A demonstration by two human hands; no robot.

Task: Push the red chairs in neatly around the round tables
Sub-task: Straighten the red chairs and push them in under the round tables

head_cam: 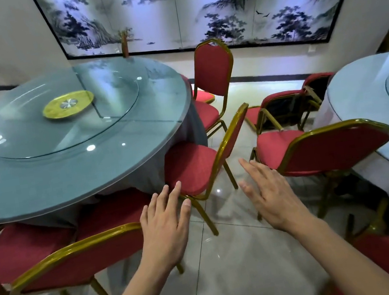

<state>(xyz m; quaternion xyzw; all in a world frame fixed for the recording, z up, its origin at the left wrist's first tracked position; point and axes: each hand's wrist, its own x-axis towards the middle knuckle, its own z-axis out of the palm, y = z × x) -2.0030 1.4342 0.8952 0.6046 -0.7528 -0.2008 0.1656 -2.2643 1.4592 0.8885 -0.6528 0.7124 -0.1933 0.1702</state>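
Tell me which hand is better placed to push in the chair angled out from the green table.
Likely the left hand: open, its fingertips nearly at the seat edge of the angled chair. The right hand, also open, hangs over the floor nearer another chair.

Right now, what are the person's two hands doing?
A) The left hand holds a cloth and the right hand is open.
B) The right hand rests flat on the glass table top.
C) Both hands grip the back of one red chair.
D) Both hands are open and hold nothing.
D: the left hand and the right hand are both spread open in the air above the floor, between the red chairs, with no grip on anything.
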